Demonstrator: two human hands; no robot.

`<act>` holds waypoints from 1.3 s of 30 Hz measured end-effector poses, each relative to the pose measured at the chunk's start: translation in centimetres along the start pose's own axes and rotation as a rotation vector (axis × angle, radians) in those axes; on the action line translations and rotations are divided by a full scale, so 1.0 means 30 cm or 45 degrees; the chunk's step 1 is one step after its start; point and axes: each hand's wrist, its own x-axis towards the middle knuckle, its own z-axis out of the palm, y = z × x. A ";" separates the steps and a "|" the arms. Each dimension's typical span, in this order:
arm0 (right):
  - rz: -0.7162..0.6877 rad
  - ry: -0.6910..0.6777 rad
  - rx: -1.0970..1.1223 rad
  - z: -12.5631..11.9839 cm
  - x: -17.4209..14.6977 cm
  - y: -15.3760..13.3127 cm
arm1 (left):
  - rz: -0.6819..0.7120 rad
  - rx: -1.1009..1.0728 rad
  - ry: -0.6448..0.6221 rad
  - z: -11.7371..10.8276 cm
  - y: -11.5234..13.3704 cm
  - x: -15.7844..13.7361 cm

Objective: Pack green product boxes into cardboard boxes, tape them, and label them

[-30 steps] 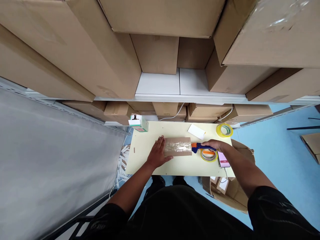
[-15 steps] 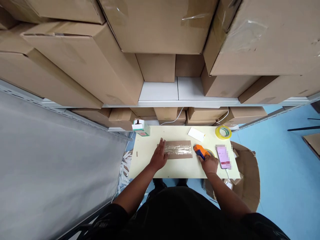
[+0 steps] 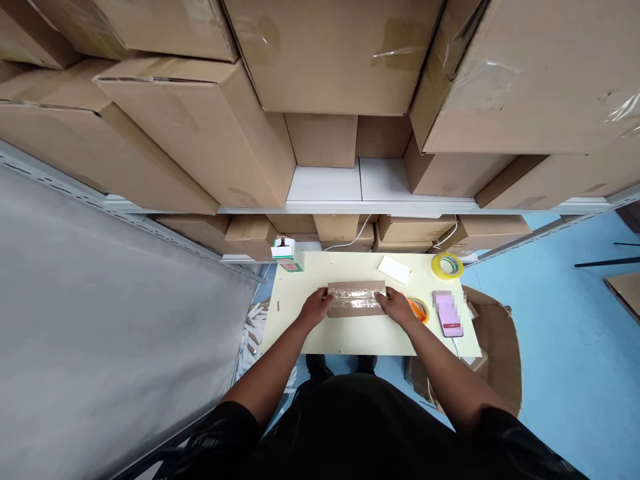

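Note:
A flat brown cardboard box (image 3: 356, 310) has clear shiny tape running along its top. My left hand (image 3: 317, 307) grips its left end, thumb on top and fingers at the edge. At the right end, my right hand (image 3: 395, 305) holds the box the same way. An orange tape dispenser (image 3: 418, 310) with a roll of tape lies just beyond my right hand, which partly hides it.
On the table (image 3: 340, 337) are a white-and-green carton (image 3: 289, 256), a flat white box (image 3: 395, 269), a yellow tape roll (image 3: 447, 266) and a phone (image 3: 447, 315) with a cable. Behind rises a shelf (image 3: 325, 190) of cardboard boxes. A large open carton (image 3: 497, 353) stands at right.
My right hand has let go of the tape dispenser and moved left onto the box's right end. My left hand has changed from lying flat on the box to gripping its left end.

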 end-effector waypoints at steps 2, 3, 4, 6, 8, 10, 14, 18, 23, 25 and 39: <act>-0.046 0.049 -0.001 0.004 -0.003 -0.023 | 0.082 -0.008 0.051 0.002 -0.001 -0.027; -0.085 0.103 0.013 0.011 -0.013 -0.020 | 0.124 -0.052 0.077 0.008 -0.008 -0.043; -0.134 0.150 0.041 0.021 -0.026 -0.008 | 0.164 -0.114 0.101 0.016 -0.019 -0.059; -0.226 0.205 0.125 0.056 -0.053 0.035 | 0.222 -0.230 0.132 0.043 -0.055 -0.091; -0.285 0.202 0.215 0.113 -0.072 0.092 | 0.231 -0.266 0.147 0.079 -0.104 -0.118; -0.270 0.136 0.279 0.181 -0.080 0.152 | 0.175 -0.242 0.147 0.119 -0.161 -0.140; -0.165 -0.001 0.354 0.279 -0.081 0.252 | 0.104 -0.218 0.123 0.161 -0.251 -0.166; -0.141 0.067 0.424 0.257 -0.065 0.279 | 0.064 -0.177 0.246 0.119 -0.238 -0.135; 0.004 0.191 0.413 0.161 0.010 0.163 | -0.131 0.023 0.237 0.035 -0.100 -0.001; 0.065 0.110 0.372 0.139 0.040 0.099 | -0.192 0.073 0.125 0.024 -0.053 0.041; -0.369 0.213 0.416 0.225 -0.118 0.262 | 0.062 -0.377 0.197 0.112 -0.107 -0.197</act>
